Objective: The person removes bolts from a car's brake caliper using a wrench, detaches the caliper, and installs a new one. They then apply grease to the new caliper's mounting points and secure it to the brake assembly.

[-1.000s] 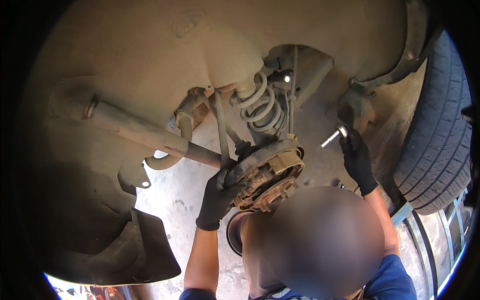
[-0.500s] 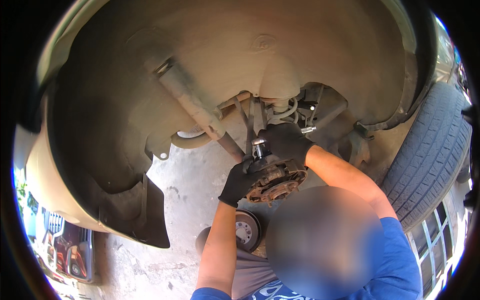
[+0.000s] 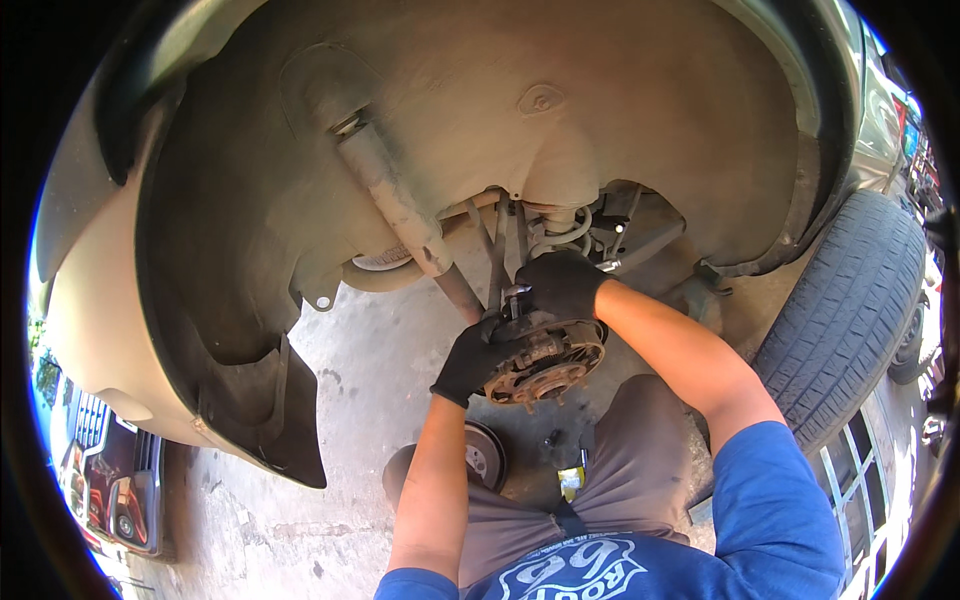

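My right hand [image 3: 562,284], in a black glove, is closed around a chrome ratchet wrench [image 3: 611,266]. Its handle end sticks out on the right of the fist. On the fist's left side shows the ratchet's head with a socket [image 3: 514,292], pointing down above a rusty wheel hub assembly [image 3: 548,372]. My left hand [image 3: 474,352], gloved as well, is wrapped against the hub assembly's left side, close to the socket. Its fingertips are partly hidden. Wheel studs stick out of the hub's near face.
A shock absorber [image 3: 385,190] slants down from the wheel arch liner [image 3: 450,60], left of a coil spring [image 3: 565,236]. A tyre [image 3: 850,310] stands at the right. A brake drum or disc [image 3: 484,456] lies on the floor by my left knee. A parked car [image 3: 120,490] is far left.
The ratchet's head and socket, plainly visible before, are now mostly covered by my right hand. The handle end has dropped slightly and shows less. My view has shifted, uncovering my lap.
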Tool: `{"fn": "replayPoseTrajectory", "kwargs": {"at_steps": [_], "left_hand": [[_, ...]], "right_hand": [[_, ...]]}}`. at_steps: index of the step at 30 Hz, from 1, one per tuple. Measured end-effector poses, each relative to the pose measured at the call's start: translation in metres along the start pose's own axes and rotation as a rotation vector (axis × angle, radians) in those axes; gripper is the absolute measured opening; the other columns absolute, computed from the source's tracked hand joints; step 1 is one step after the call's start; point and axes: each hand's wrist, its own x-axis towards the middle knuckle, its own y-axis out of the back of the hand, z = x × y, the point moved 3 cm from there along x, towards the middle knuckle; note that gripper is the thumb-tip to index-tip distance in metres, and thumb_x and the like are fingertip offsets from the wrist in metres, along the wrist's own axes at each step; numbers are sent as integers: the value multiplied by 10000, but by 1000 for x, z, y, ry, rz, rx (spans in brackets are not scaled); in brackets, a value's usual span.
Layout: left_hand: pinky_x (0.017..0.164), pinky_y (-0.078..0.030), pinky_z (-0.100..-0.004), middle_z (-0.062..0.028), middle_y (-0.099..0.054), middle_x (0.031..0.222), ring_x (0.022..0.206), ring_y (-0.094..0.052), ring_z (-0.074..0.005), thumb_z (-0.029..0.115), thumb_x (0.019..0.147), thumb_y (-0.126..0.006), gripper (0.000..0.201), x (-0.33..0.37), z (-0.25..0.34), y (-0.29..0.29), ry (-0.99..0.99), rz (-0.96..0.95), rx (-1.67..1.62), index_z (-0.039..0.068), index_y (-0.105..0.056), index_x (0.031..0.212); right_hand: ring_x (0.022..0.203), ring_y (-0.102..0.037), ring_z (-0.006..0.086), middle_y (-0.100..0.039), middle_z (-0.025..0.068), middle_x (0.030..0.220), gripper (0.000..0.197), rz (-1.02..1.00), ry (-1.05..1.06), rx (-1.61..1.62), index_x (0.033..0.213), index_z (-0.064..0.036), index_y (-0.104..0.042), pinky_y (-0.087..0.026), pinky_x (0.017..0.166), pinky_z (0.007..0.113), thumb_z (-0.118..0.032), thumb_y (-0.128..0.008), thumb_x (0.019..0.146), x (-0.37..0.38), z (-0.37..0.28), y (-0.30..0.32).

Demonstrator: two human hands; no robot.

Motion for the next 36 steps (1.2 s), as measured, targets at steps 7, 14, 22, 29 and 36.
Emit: {"fn": "replayPoseTrajectory", "kwargs": {"at_steps": [7,14,22,29,36], "left_hand": [[865,-517,-339,-109,-710,1040,931,-639,-175,264,1032,-584,352,20,-2,13,53,34,-7,-42,-677,1180],[822,-516,-363,-128,-750,934,907,-688,-218,379,955,-658,399,39,-7,10,354,25,44,4,-754,1052],[846,-502,-335,-129,-756,975,893,-672,-183,379,958,-645,418,48,-9,10,154,-93,311,6,-757,1108],[808,-502,-322,-92,-750,949,875,-657,-163,326,965,-641,359,49,-18,11,275,-101,87,18,-753,1111],[806,-506,-345,-138,-749,978,886,-663,-199,283,1008,-590,321,61,-29,11,140,-201,327,19,-745,1103]], "right_hand": [[1111,-683,350,-715,163,1166,307,-87,15,199,1217,-161,-692,-521,940,482,-253,-613,934,12,12,-18],[1076,-690,359,-725,188,1141,338,-145,117,158,1229,-112,-708,-525,930,448,-214,-617,920,30,20,-34],[1055,-736,318,-765,143,1139,329,-300,-33,-379,1109,-121,-793,-529,840,510,-245,-600,872,56,-45,8],[1080,-706,357,-726,201,1191,438,-282,146,-12,1198,-31,-719,-526,951,463,-349,-623,912,45,13,-33],[1029,-707,346,-752,124,1102,304,-216,49,-60,1152,-167,-771,-528,887,457,-280,-605,924,46,12,-33]]}}
